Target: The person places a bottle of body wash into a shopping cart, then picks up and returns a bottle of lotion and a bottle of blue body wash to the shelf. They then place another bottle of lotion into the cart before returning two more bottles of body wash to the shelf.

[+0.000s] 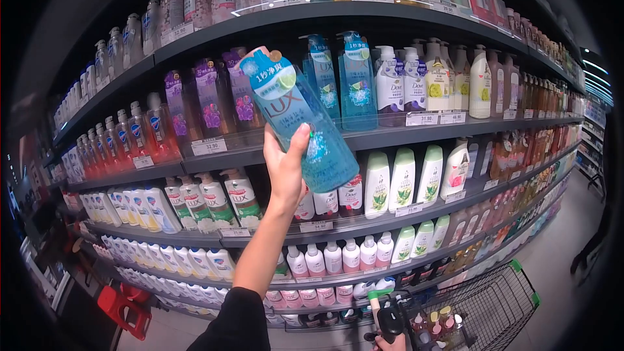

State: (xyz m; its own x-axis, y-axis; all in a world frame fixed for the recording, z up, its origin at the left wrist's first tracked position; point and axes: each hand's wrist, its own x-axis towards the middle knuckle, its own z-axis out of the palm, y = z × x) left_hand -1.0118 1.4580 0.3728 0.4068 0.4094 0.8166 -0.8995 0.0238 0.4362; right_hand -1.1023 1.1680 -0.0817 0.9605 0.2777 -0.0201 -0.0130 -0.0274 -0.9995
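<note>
My left hand (286, 166) is closed around a blue Lux body wash bottle (322, 146), raised in front of the shelves. Its thumb lies across the front, and its other fingers are mostly hidden behind. The bottle tilts to the left, with a lime picture on its upper label. At the bottom edge, my right hand (392, 343) grips the handle of a shopping cart (497, 302), beside a black rounded fitting (390, 320). Only part of that hand shows. Similar blue bottles (357, 81) stand on the shelf behind the held one.
Tiered shelves (273, 149) of pump bottles and price tags curve across the view. Several bottles (437, 326) lie inside the cart. A red stool (123, 312) stands on the floor at lower left. An aisle floor (552, 260) runs along the right.
</note>
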